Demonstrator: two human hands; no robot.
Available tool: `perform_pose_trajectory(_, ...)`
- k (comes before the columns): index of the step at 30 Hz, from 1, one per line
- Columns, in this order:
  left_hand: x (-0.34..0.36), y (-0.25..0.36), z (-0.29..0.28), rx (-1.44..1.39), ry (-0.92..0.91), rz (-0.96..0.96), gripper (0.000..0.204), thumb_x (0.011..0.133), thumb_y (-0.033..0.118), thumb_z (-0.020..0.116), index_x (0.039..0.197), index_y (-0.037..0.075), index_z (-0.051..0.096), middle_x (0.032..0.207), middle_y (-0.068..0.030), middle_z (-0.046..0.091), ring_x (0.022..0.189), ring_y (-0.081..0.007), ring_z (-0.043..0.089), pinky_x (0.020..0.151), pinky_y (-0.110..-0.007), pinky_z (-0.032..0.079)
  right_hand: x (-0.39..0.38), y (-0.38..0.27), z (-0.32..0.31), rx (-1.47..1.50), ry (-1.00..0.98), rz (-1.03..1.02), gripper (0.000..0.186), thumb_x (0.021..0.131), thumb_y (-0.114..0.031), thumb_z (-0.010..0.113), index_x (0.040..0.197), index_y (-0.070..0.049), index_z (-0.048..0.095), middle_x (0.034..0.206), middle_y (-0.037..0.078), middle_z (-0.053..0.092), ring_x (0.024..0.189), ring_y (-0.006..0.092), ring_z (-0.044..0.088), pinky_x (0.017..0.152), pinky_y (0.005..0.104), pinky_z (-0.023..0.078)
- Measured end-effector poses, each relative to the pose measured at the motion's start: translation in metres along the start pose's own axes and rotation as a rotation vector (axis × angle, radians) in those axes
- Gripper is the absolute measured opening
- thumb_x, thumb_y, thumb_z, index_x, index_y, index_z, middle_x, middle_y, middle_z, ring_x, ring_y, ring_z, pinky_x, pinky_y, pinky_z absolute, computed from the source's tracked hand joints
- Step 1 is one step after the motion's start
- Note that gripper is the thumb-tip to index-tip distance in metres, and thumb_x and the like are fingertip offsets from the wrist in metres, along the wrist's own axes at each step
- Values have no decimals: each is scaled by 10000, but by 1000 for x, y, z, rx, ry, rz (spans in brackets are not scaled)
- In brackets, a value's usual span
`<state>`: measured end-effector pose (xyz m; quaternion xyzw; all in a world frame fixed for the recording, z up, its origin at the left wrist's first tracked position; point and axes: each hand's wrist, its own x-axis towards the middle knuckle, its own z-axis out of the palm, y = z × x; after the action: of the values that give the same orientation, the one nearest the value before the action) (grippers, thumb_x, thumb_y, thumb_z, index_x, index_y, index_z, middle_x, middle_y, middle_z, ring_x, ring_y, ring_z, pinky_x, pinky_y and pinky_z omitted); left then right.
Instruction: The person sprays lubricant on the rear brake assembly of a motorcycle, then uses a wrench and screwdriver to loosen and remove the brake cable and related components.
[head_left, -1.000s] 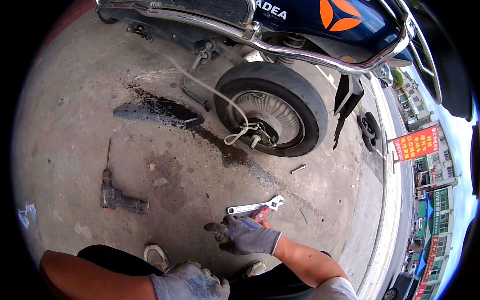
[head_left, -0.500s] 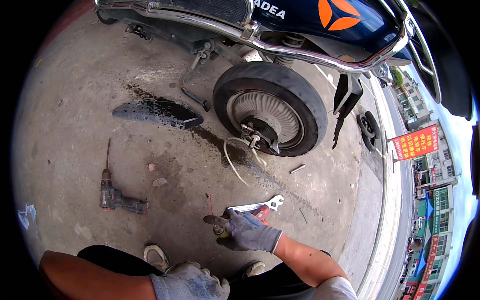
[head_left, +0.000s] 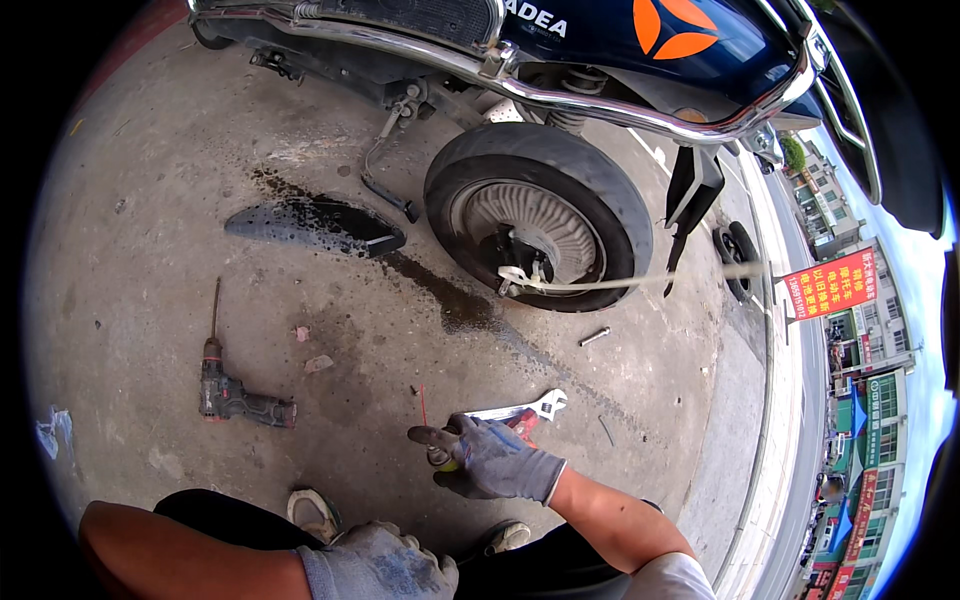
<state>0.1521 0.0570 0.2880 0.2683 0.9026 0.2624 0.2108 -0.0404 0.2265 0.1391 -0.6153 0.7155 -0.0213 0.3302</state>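
My gloved right hand (head_left: 485,455) is closed around a spray can (head_left: 440,456) with a thin red straw. Just behind it on the concrete lie an adjustable wrench (head_left: 550,403) and a red-handled tool (head_left: 523,425), partly hidden. My gloved left hand (head_left: 385,565) rests low over my leg, fingers curled, their contents hidden. Ahead is a blue scooter (head_left: 690,30) with its rear wheel (head_left: 460,160) facing me. A pale cord (head_left: 600,283) at the axle stretches right, its far end blurred.
A cordless drill (head_left: 240,400) lies at left, a bolt (head_left: 595,336) below the wheel, a dark plastic panel (head_left: 275,225) by a wet stain. Loose tyres (head_left: 735,260), a red signboard (head_left: 830,283) and a street (head_left: 785,400) are at right.
The cord has swung round the axle, from upper left through hanging downward to stretched out rightward. Both my hands have stayed nearly still.
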Motion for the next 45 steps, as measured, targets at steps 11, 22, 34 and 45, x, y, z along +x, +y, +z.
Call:
perform_pose_trajectory(11,1,-1,0,-2,2,8,177,884,188,536,877,49,645,797,-155,723,742,-297,725,662,-441,550,-1,-7,-11,14,-18,9,699,882,-347,716,1501,-240,410,1102,203,562,870,386,657,737,447,545)
perform_pose_trajectory(22,-1,0,2,8,17,13,177,886,186,530,874,49,642,801,-161,721,744,-306,723,678,-450,549,-2,3,3,-64,14,-43,713,876,-351,722,1502,-235,399,1097,206,562,869,395,657,741,459,542)
perform_pose_trajectory(34,-1,1,2,1,7,0,178,885,187,529,876,48,640,798,-157,718,739,-303,720,676,-446,547,-1,4,3,-82,-19,-84,744,962,-488,566,1583,-241,238,1062,255,572,871,399,645,717,477,539)
perform_pose_trajectory(45,-1,1,2,5,5,-2,173,884,182,531,867,50,641,787,-155,717,731,-300,720,664,-443,548,-1,-4,-5,11,6,3,700,886,-341,715,1506,-236,406,1137,218,558,930,406,651,792,461,544)
